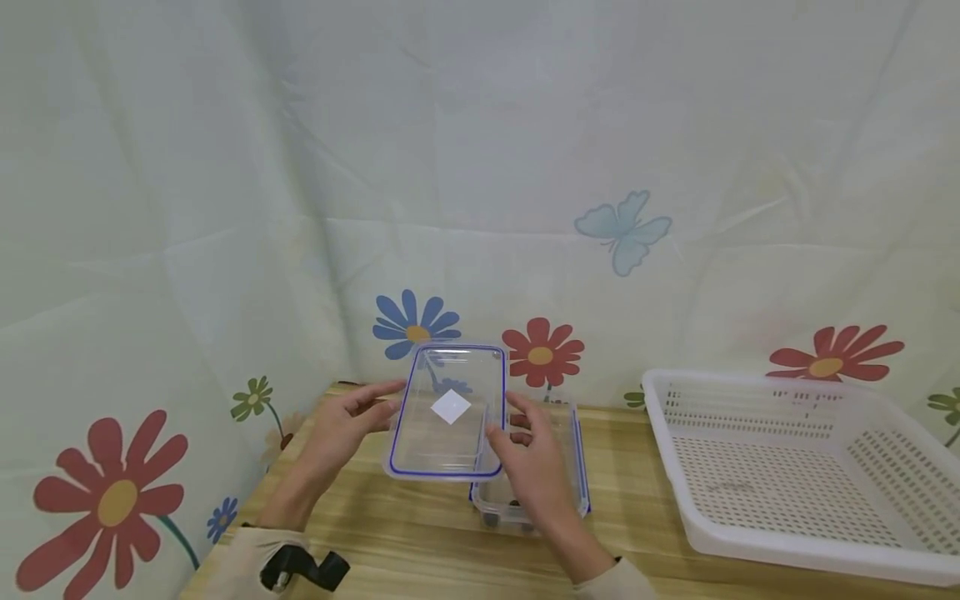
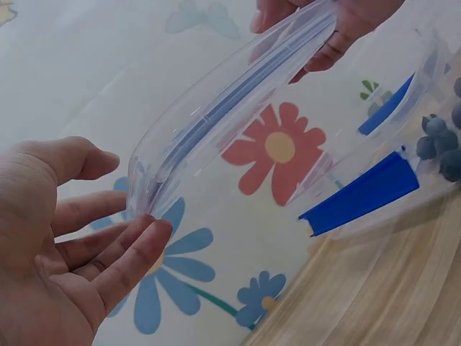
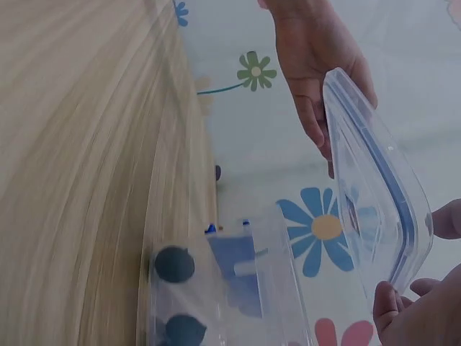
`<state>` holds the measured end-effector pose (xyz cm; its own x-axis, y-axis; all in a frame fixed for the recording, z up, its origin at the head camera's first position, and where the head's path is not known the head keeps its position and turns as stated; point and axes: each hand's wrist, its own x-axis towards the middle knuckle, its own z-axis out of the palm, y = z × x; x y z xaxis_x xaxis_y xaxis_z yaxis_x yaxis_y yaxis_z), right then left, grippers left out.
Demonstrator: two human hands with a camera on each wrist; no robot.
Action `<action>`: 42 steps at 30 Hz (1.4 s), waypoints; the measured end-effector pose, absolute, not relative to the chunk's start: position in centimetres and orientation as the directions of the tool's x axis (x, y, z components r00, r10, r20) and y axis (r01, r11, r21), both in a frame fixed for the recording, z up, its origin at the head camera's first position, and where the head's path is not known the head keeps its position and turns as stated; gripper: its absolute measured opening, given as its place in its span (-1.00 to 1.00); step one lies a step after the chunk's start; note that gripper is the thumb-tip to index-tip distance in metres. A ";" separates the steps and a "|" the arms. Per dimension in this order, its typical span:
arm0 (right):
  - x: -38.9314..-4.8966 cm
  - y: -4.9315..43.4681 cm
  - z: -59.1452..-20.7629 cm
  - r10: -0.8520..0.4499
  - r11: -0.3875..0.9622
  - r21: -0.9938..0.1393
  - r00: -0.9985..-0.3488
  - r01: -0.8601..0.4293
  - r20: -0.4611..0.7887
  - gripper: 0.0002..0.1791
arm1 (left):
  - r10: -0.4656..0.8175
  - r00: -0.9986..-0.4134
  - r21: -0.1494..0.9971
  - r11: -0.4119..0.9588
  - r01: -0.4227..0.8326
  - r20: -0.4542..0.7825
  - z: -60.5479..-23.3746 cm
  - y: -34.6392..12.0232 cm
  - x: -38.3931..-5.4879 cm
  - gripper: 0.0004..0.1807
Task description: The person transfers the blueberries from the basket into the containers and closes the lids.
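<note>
A clear lid (image 1: 420, 450) with a blue seal and a white diamond label is held up between both hands, tilted. My left hand (image 1: 337, 433) supports its left edge on extended fingers; the left wrist view shows the thumb apart from the rim. With thumb and fingers, my right hand (image 1: 536, 462) pinches the opposite edge. Behind and below the right hand stands a clear plastic container (image 1: 581, 467) with blue side clips (image 2: 367, 191), uncovered on the table. Blueberries (image 2: 439, 144) lie inside it. Lid and right hand partly hide the container in the head view.
A white perforated basket (image 1: 787, 467) stands on the right of the wooden table (image 1: 420, 542). Behind the table hangs a pale curtain (image 1: 480, 167) printed with flowers and a butterfly. A black strap mount (image 1: 303, 568) sits on the left wrist.
</note>
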<state>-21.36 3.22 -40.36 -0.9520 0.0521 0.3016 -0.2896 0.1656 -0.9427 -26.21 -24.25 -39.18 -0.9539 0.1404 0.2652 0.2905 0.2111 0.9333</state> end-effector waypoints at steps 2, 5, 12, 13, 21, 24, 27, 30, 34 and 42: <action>-21.4 3.9 -40.4 0.049 0.168 -0.940 -0.949 -0.299 0.310 -0.41 | 0.157 -0.953 0.940 0.188 0.286 0.258 -39.3 -23.7 -26.1 -0.52; -21.2 5.0 -40.3 0.057 0.198 -0.937 -0.950 -0.290 0.306 -0.41 | 0.180 -0.951 0.946 0.161 0.281 0.252 -39.5 -22.7 -26.1 -0.51; -20.8 7.8 -40.2 0.093 0.238 -0.938 -0.956 -0.250 0.278 -0.41 | 0.250 -0.931 0.941 0.145 0.307 0.265 -39.9 -20.3 -26.4 -0.52; -20.7 8.2 -40.3 0.098 0.237 -0.940 -0.957 -0.245 0.273 -0.41 | 0.258 -0.928 0.939 0.147 0.312 0.268 -39.9 -20.0 -26.4 -0.53; -20.3 11.1 -40.7 0.095 0.266 -0.939 -0.964 -0.216 0.249 -0.41 | 0.320 -0.890 0.914 0.138 0.381 0.323 -40.5 -17.8 -26.3 -0.56; -20.1 12.0 -40.7 0.105 0.295 -0.932 -0.962 -0.212 0.252 -0.44 | 0.327 -0.872 0.895 0.137 0.425 0.363 -40.7 -16.9 -26.4 -0.51; -20.0 12.3 -40.6 0.114 0.330 -0.922 -0.961 -0.204 0.254 -0.47 | 0.304 -0.862 0.875 0.144 0.462 0.405 -40.7 -16.2 -26.4 -0.49; -19.9 12.6 -40.5 0.114 0.356 -0.912 -0.960 -0.203 0.258 -0.48 | 0.256 -0.861 0.859 0.163 0.486 0.439 -40.7 -15.7 -26.4 -0.52; -19.9 12.8 -40.5 0.116 0.336 -0.920 -0.960 -0.204 0.255 -0.54 | 0.202 -0.847 0.840 0.146 0.523 0.492 -40.7 -15.4 -26.3 -0.55; -20.0 13.0 -40.4 0.094 0.256 -0.922 -0.942 -0.291 0.323 -0.50 | 0.146 -0.744 0.738 0.107 0.667 0.651 -40.8 -14.8 -26.5 -0.57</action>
